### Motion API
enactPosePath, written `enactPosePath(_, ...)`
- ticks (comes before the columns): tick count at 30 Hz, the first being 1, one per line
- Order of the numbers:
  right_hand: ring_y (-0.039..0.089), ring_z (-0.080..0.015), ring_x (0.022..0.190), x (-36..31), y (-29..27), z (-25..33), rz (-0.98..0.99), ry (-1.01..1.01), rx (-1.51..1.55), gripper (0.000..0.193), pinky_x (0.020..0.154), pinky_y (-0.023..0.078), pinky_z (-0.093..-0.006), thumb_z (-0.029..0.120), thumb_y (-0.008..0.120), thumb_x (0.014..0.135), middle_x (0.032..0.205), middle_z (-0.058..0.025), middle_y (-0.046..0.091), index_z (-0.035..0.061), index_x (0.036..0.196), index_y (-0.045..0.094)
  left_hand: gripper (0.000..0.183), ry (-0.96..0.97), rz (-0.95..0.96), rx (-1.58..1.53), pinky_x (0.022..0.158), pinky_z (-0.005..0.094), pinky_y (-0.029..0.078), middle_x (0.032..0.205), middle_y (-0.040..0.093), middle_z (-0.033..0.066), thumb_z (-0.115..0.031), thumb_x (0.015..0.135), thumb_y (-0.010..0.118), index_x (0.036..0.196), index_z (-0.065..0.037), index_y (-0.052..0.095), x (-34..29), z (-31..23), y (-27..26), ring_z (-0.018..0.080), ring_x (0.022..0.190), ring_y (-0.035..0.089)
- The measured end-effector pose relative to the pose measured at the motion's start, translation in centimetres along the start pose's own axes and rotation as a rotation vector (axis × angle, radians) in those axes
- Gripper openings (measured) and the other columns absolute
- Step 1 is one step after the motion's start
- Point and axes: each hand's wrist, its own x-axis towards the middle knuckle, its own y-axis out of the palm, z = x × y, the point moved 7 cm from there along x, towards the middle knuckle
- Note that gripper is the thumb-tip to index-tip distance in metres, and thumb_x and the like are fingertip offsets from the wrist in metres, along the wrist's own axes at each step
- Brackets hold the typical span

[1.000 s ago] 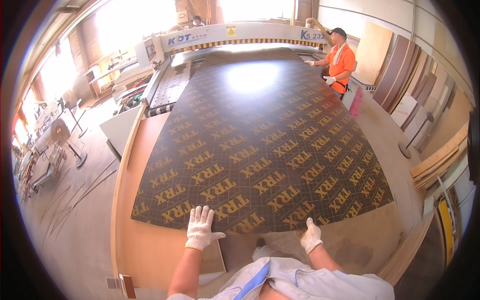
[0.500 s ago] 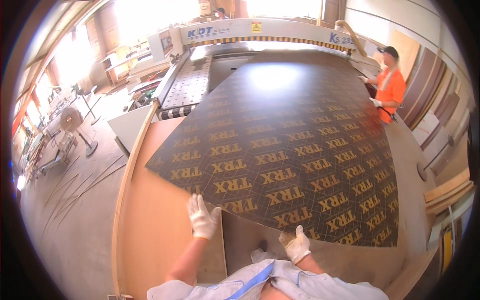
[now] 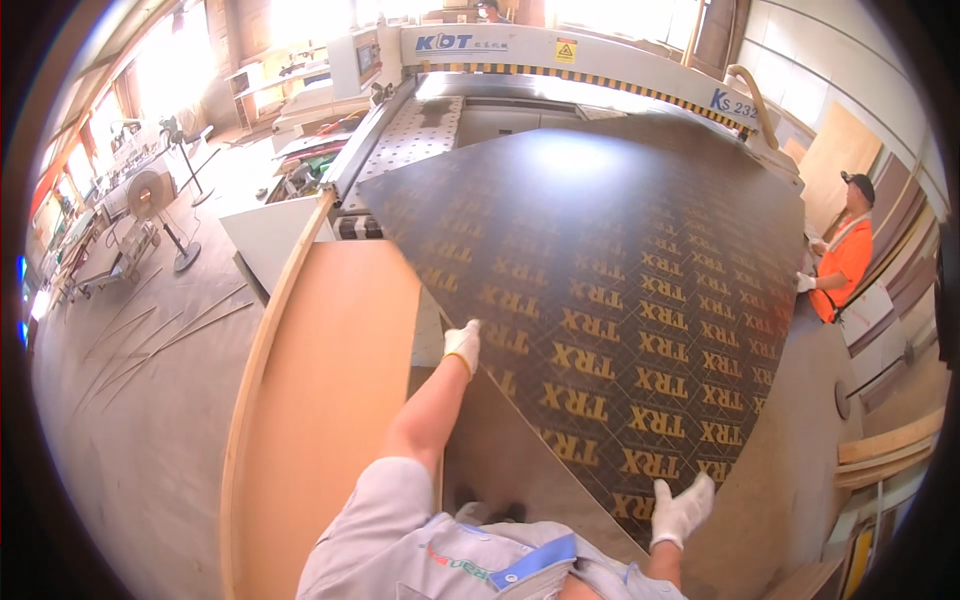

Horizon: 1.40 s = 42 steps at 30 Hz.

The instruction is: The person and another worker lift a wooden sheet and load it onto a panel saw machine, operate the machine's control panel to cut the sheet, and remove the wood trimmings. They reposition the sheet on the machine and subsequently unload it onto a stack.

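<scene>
Dark panel (image 3: 610, 300) (one), two hands (image 3: 462, 345) (image 3: 682, 510) seemingly touching

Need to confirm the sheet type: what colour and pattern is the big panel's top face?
Dark brown panel with repeated yellow lettering in rows; clearest in the head view.

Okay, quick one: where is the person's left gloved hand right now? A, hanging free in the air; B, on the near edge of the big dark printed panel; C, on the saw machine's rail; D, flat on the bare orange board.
B: the left hand in its white glove grips the edge of the dark printed panel, while the right hand holds the same edge nearer the corner.
</scene>
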Motion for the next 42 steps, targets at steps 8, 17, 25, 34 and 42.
enactPosePath(8, 0.077, -0.0335, 0.107, -2.7, 20.6, 1.3, 0.394, 0.875, 1.379, 0.067, 0.094, 0.066, -0.0521, 0.042, 0.087, 0.105, 0.131, -0.0181, 0.078, -0.0121, 0.140, 0.068, 0.098, 0.708, 0.119, 0.441, 0.141, 0.0517, 0.029, 0.181, 0.036, 0.0358, -0.046, 0.107, 0.077, 0.175, 0.009, 0.034, -20.5, -9.0, -1.6, 0.0492, 0.171, 0.033)
enactPosePath(17, 0.077, -0.0399, 0.120, 4.6, 35.7, 45.4, 1.062, 0.755, 1.753, 0.036, 0.102, 0.068, -0.0603, 0.025, 0.073, 0.113, 0.139, -0.0193, 0.075, -0.0010, 0.138, 0.070, 0.078, 0.670, -0.076, 0.522, 0.133, 0.0537, 0.043, 0.173, 0.050, 0.0342, -0.031, 0.106, 0.080, 0.167, 0.007, 0.048, -22.1, -7.3, -17.9, 0.0513, 0.160, 0.050)
enactPosePath(25, 0.082, -0.0324, 0.090, 17.0, 43.7, 73.0, 1.505, 0.014, 1.545, 0.029, 0.085, 0.070, -0.0497, 0.018, 0.078, 0.109, 0.110, -0.0153, 0.081, 0.0058, 0.134, 0.070, 0.075, 0.766, -0.048, 0.575, 0.124, 0.0558, 0.053, 0.160, 0.061, 0.0371, -0.029, 0.095, 0.091, 0.153, 0.009, 0.061, -8.5, -9.6, -14.2, 0.0538, 0.148, 0.061)
enactPosePath(34, 0.068, -0.0151, 0.072, 44.0, 49.9, 60.9, 0.860, 0.053, 1.309, 0.026, 0.060, 0.054, -0.0333, 0.009, 0.076, 0.103, 0.095, -0.0072, 0.073, -0.0046, 0.126, 0.075, 0.073, 0.469, 0.315, 0.706, 0.128, 0.0488, 0.050, 0.167, 0.061, 0.0255, -0.041, 0.104, 0.080, 0.163, -0.002, 0.059, 13.2, -22.6, 0.6, 0.0446, 0.153, 0.060)
enactPosePath(42, 0.074, -0.0205, 0.072, 53.6, 48.7, 31.6, 0.346, 0.579, 1.200, 0.029, 0.062, 0.063, -0.0359, 0.012, 0.072, 0.108, 0.096, -0.0076, 0.074, -0.0007, 0.133, 0.070, 0.081, 0.260, 0.792, 0.967, 0.127, 0.0494, 0.049, 0.168, 0.062, 0.0213, -0.058, 0.106, 0.070, 0.170, -0.010, 0.055, 25.0, -27.2, 18.3, 0.0431, 0.154, 0.061)
